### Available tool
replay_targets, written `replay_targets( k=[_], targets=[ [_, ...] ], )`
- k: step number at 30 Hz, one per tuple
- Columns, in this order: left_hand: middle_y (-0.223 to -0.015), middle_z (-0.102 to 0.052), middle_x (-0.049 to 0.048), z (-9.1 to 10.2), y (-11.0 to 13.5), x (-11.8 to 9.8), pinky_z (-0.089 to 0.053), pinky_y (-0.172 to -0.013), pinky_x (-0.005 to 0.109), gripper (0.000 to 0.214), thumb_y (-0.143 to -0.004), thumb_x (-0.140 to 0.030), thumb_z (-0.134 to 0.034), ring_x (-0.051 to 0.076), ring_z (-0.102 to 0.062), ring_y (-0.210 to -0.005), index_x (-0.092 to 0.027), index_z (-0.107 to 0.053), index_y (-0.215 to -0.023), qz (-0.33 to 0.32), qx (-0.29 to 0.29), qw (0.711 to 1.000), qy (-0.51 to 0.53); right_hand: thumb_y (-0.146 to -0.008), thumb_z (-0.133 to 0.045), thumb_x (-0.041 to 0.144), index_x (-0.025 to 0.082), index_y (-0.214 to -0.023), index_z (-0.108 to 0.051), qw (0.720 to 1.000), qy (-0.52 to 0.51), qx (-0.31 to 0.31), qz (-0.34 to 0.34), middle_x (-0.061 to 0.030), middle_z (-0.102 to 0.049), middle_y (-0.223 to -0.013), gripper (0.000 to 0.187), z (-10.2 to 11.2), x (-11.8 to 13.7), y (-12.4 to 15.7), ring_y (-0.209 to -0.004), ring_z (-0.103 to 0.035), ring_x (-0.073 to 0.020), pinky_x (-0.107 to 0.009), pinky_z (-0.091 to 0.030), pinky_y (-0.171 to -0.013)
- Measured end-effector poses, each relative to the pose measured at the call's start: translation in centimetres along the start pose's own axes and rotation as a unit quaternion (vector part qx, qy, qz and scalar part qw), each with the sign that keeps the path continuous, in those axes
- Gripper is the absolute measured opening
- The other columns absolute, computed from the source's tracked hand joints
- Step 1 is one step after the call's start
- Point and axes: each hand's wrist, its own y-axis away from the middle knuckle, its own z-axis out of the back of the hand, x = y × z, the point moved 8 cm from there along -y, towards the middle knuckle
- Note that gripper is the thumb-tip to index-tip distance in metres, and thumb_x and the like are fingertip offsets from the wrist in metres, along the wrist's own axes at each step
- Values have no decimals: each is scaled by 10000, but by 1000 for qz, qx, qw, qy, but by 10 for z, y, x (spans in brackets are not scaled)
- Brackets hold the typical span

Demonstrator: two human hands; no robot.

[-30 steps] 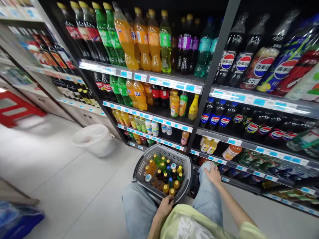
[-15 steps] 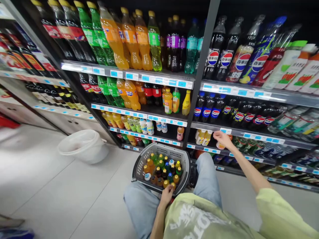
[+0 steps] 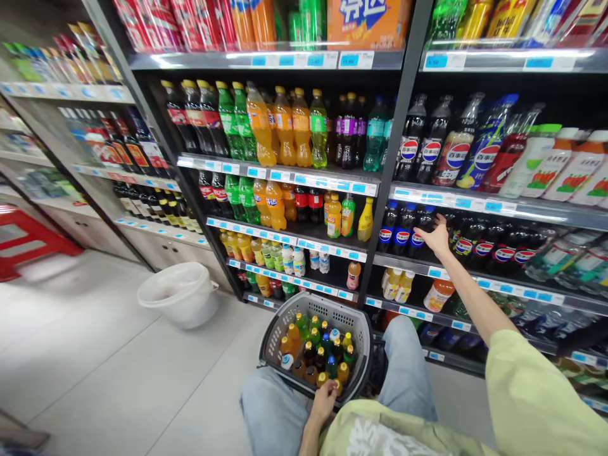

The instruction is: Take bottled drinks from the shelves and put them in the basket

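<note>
My right hand [image 3: 436, 239] reaches into the middle shelf on the right, thumb and fingers spread in front of a blue-capped Pepsi bottle [image 3: 417, 239]. Whether it touches the bottle I cannot tell. Down at the near side of a grey basket [image 3: 272, 339], my left hand [image 3: 325, 399] has its fingers closed at the cap of a yellow-capped bottle [image 3: 337, 385]. Several upright drink bottles with yellow, blue and white caps fill the basket, which sits between my knees.
One shelf lower, a peach-coloured bottle [image 3: 437, 295] leans beside small yellow bottles [image 3: 398, 285]. A dark upright post [image 3: 407, 95] divides the shelves. A white tub [image 3: 183, 297] stands on the floor at left, with a red plastic object [image 3: 28, 244] beyond.
My right hand has risen from beside the peach-coloured bottle to the Pepsi shelf above, and its fingers have spread. My left hand stays at the basket. The view has tilted up.
</note>
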Motion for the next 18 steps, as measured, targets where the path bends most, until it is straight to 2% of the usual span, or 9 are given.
replay_targets(
  k=[3, 6, 10, 14, 18],
  targets=[
    [-948, -834, 79, -1, -2, 6, -560, -970, 315, 159, -841, -145, -603, 258, -794, -1032, -197, -727, -926, 7, -3, 1000, 0, -639, -912, 470, 128, -1484, -470, 999, 30, 16, -36, -247, -698, -1379, 1014, -11, -3, 1, -1250, -692, -373, -501, -535, -1124],
    [-963, -826, 90, -2, -6, 13, -568, -995, 344, 137, -809, -209, -635, 280, -786, -1055, -207, -722, -914, 3, -11, 1000, 3, -626, -905, 461, 115, -1354, -550, 995, 55, 29, -73, -267, -728, -1294, 882, -17, -8, 8, -1189, -714, -402, -509, -552, -1077],
    [-969, -820, 94, -5, -9, 19, -568, -1051, 419, 165, -747, -310, -613, 321, -778, -1091, -264, -692, -885, -5, -4, 1000, -3, -620, -877, 514, 148, -1165, -595, 995, 54, 9, -78, -253, -762, -1157, 715, -13, -12, 25, -1100, -732, -408, -523, -567, -1022],
    [-850, -790, 29, -9, -10, 23, -579, -1017, 462, 106, -664, -356, -603, 346, -783, -1031, -349, -612, -769, 0, 7, 1000, -1, -583, -844, 633, 171, -1172, -570, 998, 9, -39, -50, -216, -759, -1154, 798, 2, -13, 56, -1073, -729, -382, -523, -576, -1010],
    [-875, -784, 54, -8, -6, 20, -561, -1027, 428, 121, -674, -318, -591, 311, -757, -1015, -278, -608, -787, -19, 1, 1000, 5, -507, -863, 704, 170, -1164, -590, 994, -30, -80, -68, -182, -770, -1068, 890, 23, -8, 90, -1021, -742, -383, -535, -597, -1000]
  ],
)
